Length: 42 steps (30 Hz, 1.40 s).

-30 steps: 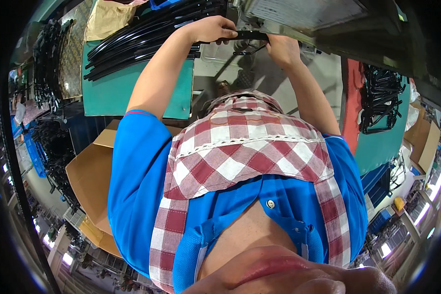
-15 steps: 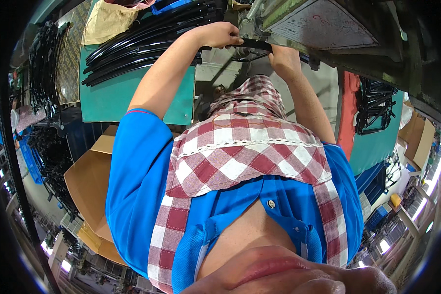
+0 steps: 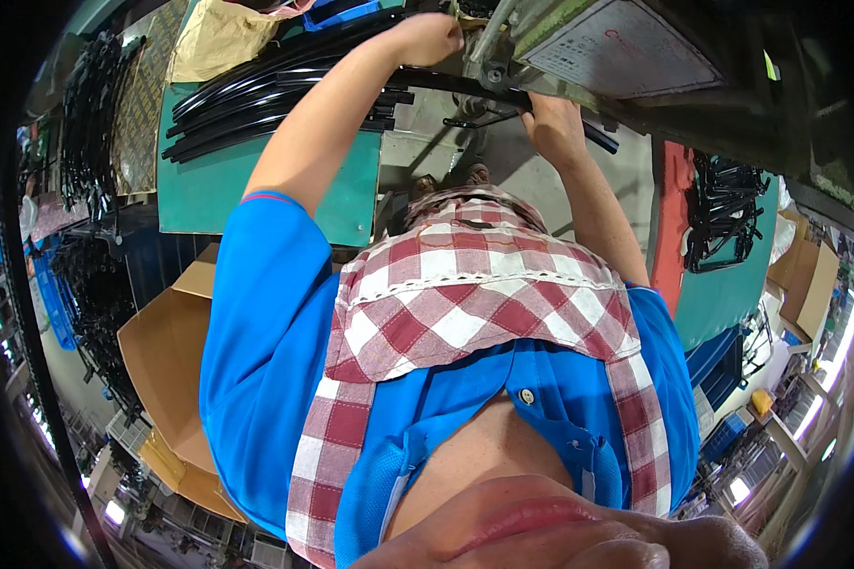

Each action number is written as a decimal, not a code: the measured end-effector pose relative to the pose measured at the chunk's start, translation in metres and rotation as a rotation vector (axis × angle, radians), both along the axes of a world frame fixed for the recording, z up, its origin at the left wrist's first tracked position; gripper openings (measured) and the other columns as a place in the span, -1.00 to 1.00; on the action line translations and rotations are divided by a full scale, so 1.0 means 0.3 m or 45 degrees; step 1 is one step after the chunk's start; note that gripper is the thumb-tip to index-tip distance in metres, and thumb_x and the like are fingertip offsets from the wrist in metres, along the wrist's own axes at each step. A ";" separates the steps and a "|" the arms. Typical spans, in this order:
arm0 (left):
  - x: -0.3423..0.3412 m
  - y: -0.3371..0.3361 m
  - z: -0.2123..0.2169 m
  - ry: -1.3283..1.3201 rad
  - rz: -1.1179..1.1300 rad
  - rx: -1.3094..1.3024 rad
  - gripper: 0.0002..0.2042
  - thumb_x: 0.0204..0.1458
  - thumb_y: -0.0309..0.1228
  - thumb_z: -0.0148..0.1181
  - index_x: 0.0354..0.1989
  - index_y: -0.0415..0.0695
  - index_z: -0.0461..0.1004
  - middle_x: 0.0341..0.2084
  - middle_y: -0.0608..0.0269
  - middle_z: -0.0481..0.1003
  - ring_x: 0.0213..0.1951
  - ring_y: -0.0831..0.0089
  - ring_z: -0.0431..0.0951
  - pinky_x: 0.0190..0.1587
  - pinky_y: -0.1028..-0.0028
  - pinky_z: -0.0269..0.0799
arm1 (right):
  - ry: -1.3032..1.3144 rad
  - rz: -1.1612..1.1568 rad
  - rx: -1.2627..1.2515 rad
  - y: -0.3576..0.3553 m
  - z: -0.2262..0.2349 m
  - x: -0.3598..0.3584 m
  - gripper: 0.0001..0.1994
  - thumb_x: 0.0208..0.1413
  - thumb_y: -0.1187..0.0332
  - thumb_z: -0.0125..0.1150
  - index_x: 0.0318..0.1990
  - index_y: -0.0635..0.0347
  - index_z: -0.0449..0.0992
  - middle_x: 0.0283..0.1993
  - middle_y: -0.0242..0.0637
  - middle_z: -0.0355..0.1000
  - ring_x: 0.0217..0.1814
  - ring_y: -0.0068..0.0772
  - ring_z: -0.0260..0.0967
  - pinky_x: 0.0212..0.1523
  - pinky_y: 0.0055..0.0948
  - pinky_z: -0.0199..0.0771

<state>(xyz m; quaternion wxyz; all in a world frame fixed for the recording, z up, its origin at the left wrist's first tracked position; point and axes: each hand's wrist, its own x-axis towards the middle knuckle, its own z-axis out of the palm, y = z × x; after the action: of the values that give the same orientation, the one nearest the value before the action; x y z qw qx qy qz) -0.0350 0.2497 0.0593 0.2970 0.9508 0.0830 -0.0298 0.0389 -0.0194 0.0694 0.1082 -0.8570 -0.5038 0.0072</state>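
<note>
A long black tube [image 3: 601, 138] lies across the machine's lower edge, its right end sticking out past my right hand [image 3: 552, 128]. The fingers of that hand are closed around the tube, just below the green-grey machine [image 3: 541, 81]. My left hand [image 3: 429, 39] is off the tube, higher up and left of the machine. Its back shows with the fingers bent away from view, so whether they hold anything is hidden. Beneath the left forearm, a stack of black tubes [image 3: 247, 104] rests on the green table [image 3: 266, 194].
A tan sack [image 3: 220, 43] and a blue bin [image 3: 343, 13] stand at the back left. On the right, bent black frames [image 3: 723, 213] lie on another green table [image 3: 726, 294] beside a red edge [image 3: 671, 213]. An open cardboard box [image 3: 166, 351] is at my left.
My left hand has let go of the tube and moved up, away from it. The tube's right end now shows further out beyond my right hand, which keeps its grip.
</note>
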 end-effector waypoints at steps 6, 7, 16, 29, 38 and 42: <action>0.256 0.100 -0.125 -0.243 0.039 0.219 -0.73 0.06 -0.24 0.08 -0.35 -0.17 0.61 -0.46 0.01 0.57 -0.38 0.13 0.58 -0.26 0.26 0.47 | 0.031 -0.079 0.049 -0.051 0.154 -0.079 -0.75 0.00 0.38 0.24 -0.13 0.12 0.45 -0.11 -0.11 0.45 -0.05 0.09 0.39 -0.12 -0.01 0.42; 0.286 0.092 -0.123 -0.228 0.047 0.248 -0.74 0.06 -0.26 0.08 -0.34 -0.17 0.61 -0.44 0.01 0.57 -0.35 0.12 0.58 -0.25 0.26 0.48 | 0.030 -0.063 0.105 -0.076 0.161 -0.087 -0.74 -0.01 0.39 0.25 -0.12 0.11 0.44 -0.10 -0.14 0.44 -0.04 0.06 0.39 -0.12 -0.01 0.43; 0.484 0.076 -0.236 -0.073 0.157 0.379 -0.77 0.03 -0.45 0.05 -0.23 -0.20 0.61 -0.19 -0.07 0.57 -0.12 0.06 0.59 -0.09 0.21 0.51 | -0.249 0.045 0.124 -0.257 0.179 -0.056 -0.77 -0.10 0.38 0.30 -0.22 0.04 0.50 -0.29 -0.24 0.45 -0.16 -0.12 0.40 -0.05 -0.15 0.25; 0.491 0.064 -0.267 -0.044 0.325 0.362 -0.77 0.05 -0.48 0.04 -0.20 -0.18 0.61 -0.16 -0.04 0.58 -0.08 0.06 0.59 -0.08 0.18 0.53 | -0.182 -0.014 0.074 -0.330 0.155 0.050 -0.77 -0.13 0.36 0.33 -0.28 0.13 0.46 -0.37 -0.20 0.47 -0.25 -0.01 0.44 -0.15 -0.10 0.33; 0.476 0.057 -0.348 -0.232 0.392 0.429 -0.82 0.01 -0.45 0.10 -0.29 -0.17 0.62 -0.19 0.00 0.58 -0.12 0.09 0.60 -0.12 0.20 0.54 | -0.033 -0.057 -0.068 -0.345 0.065 0.053 -0.77 -0.11 0.41 0.30 -0.22 0.04 0.51 -0.35 -0.27 0.47 -0.23 -0.07 0.44 -0.11 -0.15 0.32; 0.490 0.042 -0.350 -0.215 0.383 0.419 -0.80 0.06 -0.47 0.02 -0.23 -0.14 0.58 -0.15 0.03 0.57 -0.11 0.09 0.59 -0.11 0.18 0.54 | -0.064 -0.024 -0.041 -0.326 0.106 0.021 -0.78 -0.12 0.42 0.30 -0.24 0.05 0.50 -0.36 -0.29 0.46 -0.20 -0.11 0.42 -0.07 -0.18 0.29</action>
<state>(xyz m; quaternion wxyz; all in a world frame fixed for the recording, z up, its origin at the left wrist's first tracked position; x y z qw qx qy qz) 0.1119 0.2621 -0.0458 0.1451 0.9624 0.2025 0.1083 0.0451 -0.1173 0.1014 0.0816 -0.8631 -0.4983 -0.0073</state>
